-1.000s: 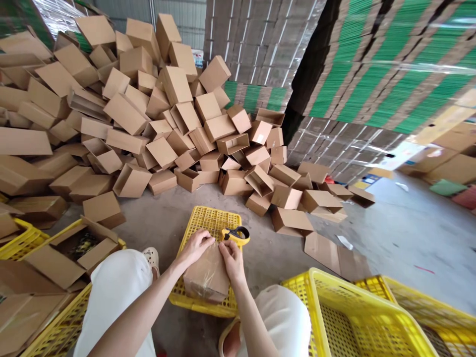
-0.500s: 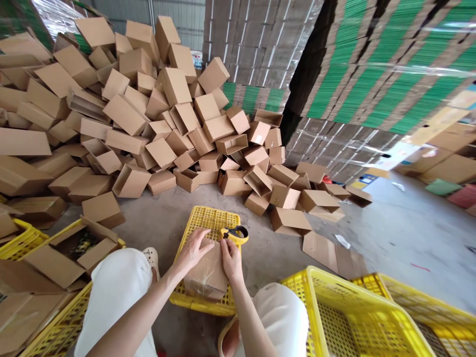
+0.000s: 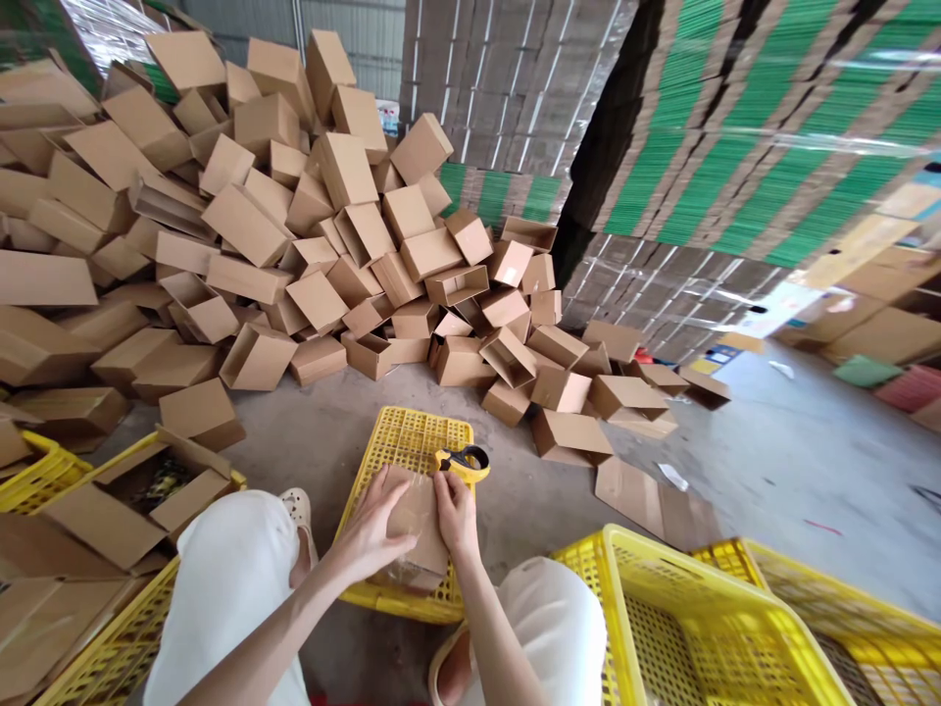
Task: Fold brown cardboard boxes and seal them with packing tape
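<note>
A small taped cardboard box (image 3: 422, 544) rests on an upturned yellow crate (image 3: 422, 424) between my knees. Clear tape shines on its top and near end. My left hand (image 3: 376, 529) grips its left side, fingers over the far left edge and thumb stretched across the top. Along the right edge, my right hand (image 3: 457, 512) has thumb and curled fingers pressed against the same box; its lower fingers are hidden. Just past the right fingertips is a yellow tape dispenser (image 3: 454, 465) with a black ring; I cannot tell whether the fingers touch it.
A big heap of cardboard boxes (image 3: 330, 235) spreads beyond the crate. Yellow baskets (image 3: 614, 588) stand at my right. At my left, an open carton (image 3: 110, 520) sits in another yellow basket. Strapped stacks of flat cardboard (image 3: 691, 147) rise behind, and a flattened piece (image 3: 654, 500) lies on the floor.
My left hand has slid nearer and to the left, from the box's far top to its left side, its thumb now spread over the top. My right hand and the dispenser stay put.
</note>
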Demonstrator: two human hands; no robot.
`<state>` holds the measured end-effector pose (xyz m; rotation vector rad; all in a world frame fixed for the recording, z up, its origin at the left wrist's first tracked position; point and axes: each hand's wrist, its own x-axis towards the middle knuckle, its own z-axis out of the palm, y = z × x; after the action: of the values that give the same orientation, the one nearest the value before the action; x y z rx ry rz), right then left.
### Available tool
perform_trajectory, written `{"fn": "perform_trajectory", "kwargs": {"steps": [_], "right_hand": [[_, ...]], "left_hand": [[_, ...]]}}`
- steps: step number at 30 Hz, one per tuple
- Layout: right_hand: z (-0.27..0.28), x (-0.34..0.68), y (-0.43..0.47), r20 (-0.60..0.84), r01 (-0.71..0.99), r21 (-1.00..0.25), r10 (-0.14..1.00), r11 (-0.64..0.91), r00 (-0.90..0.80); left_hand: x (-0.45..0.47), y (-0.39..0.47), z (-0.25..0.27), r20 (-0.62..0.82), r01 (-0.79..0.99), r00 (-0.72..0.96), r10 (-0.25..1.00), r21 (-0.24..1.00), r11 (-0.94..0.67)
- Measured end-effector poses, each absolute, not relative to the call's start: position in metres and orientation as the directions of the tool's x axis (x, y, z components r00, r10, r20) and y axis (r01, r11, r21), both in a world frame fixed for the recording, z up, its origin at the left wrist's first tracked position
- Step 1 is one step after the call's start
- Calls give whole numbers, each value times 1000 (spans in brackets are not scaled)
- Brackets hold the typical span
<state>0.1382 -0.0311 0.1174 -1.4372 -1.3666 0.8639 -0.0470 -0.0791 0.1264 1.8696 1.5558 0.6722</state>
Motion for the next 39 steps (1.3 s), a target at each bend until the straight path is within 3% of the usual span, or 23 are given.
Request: {"fn": "perform_trajectory", "kwargs": {"steps": [3, 8, 23, 26, 31, 33, 35, 39], "right_hand": [[117, 139, -31, 109, 324, -944, 986, 64, 124], [116, 139, -29, 104, 313, -948, 988, 65, 110], [126, 139, -34, 66, 283, -959, 991, 31, 114], [128, 139, -35, 54, 283, -959, 993, 22, 107], [128, 139, -34, 50, 298, -954, 990, 9, 130], [128, 139, -34, 52, 301, -954, 989, 8, 137], [128, 139, -34, 53, 300, -954, 989, 9, 141], [129, 140, -34, 60, 311, -950, 989, 15, 136]], "left_hand": [[-35, -52, 137, 75, 710, 199, 977, 676, -197], [-22, -25, 140, 70, 729, 271, 960, 637, -252], [-52, -88, 123, 128, 688, 256, 958, 672, -274], [-52, -99, 117, 160, 743, 255, 954, 599, -299], [-37, -131, 107, 356, 859, 275, 893, 326, -395], [-31, -143, 105, 406, 857, 309, 860, 273, -437], [-28, -148, 106, 421, 841, 322, 848, 285, -461], [-27, -127, 114, 327, 808, 278, 903, 430, -404]]}}
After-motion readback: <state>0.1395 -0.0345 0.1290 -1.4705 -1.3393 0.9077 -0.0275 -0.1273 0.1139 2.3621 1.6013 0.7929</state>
